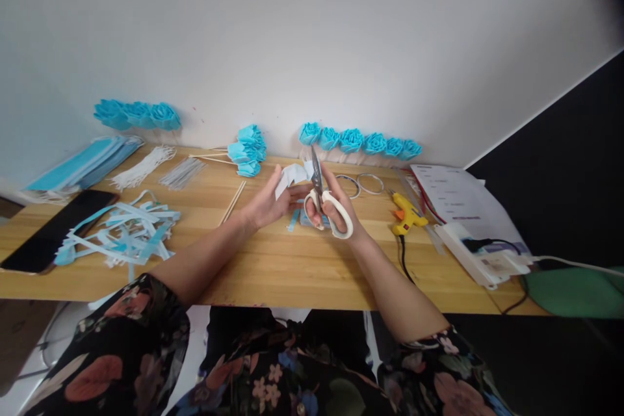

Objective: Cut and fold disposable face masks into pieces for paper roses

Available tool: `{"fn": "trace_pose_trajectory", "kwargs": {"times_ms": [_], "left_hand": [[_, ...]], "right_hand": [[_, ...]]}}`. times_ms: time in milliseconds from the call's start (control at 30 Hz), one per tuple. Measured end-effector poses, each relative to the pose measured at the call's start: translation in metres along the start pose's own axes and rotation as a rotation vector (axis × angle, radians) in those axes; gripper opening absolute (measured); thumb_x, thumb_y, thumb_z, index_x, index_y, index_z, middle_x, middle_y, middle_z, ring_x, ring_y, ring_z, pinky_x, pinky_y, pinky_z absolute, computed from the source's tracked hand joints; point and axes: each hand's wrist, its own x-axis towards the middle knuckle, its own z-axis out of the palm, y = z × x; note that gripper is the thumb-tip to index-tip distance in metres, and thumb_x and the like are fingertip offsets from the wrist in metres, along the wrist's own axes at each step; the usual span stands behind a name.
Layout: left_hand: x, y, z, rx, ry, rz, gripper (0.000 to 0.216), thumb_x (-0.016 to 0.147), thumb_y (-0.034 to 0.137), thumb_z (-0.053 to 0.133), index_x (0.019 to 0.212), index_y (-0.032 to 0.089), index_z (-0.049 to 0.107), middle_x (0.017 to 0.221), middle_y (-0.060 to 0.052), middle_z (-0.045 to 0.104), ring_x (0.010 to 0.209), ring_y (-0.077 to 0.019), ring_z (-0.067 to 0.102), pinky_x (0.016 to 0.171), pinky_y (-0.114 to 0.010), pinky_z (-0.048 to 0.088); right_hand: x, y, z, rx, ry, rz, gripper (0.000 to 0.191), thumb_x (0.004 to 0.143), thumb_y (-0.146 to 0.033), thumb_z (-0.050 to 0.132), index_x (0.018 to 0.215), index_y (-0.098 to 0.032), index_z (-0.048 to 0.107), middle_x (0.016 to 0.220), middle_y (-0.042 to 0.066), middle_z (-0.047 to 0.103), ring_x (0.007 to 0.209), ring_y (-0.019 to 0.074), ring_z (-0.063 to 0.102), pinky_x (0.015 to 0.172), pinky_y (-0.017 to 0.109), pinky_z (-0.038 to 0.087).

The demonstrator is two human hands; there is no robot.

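My left hand (pixel 273 199) grips a pale blue-white piece of mask fabric (pixel 291 175) between thumb and fingers, above the middle of the table. My right hand (pixel 341 205) is closed round white-handled scissors (pixel 336 216), whose dark blades point up and away from me. The far end of the fabric meets the scissor blades; whether the blades are cutting it I cannot tell. Below my hands, partly hidden, lie small blue pieces (pixel 294 220) on the table.
Blue fabric roses (pixel 351 140) line the wall; more roses (pixel 247 151) lie on sticks. At left are masks (pixel 88 162), cut strips (pixel 129 231), wires (pixel 182 172) and a phone (pixel 58 231). At right are a yellow glue gun (pixel 408 213), tape rings (pixel 370 183), papers (pixel 463 201) and a power strip (pixel 470 257).
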Motion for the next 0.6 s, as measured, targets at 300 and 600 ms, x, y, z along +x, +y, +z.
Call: {"fn": "trace_pose_trajectory", "kwargs": {"times_ms": [300, 600], "left_hand": [[0.001, 0.036, -0.005, -0.091, 0.257, 0.307, 0.04, 0.089, 0.048, 0.063, 0.114, 0.017, 0.067, 0.121, -0.011, 0.072, 0.13, -0.0311, 0.058, 0.111, -0.043, 0.047], [-0.003, 0.036, -0.004, -0.082, 0.272, 0.273, 0.052, 0.082, 0.025, 0.067, 0.134, 0.024, 0.056, 0.109, -0.004, 0.075, 0.113, -0.0253, 0.069, 0.112, -0.047, 0.046]], "right_hand": [[0.001, 0.0, 0.003, -0.035, 0.082, 0.093, 0.11, 0.081, -0.063, 0.071, 0.163, -0.024, 0.01, 0.074, -0.001, 0.065, 0.05, 0.012, 0.054, 0.044, 0.026, 0.041], [0.003, 0.001, 0.003, -0.052, 0.064, 0.158, 0.113, 0.079, -0.063, 0.073, 0.162, -0.021, 0.01, 0.072, -0.001, 0.067, 0.048, 0.01, 0.055, 0.042, 0.023, 0.041]]}}
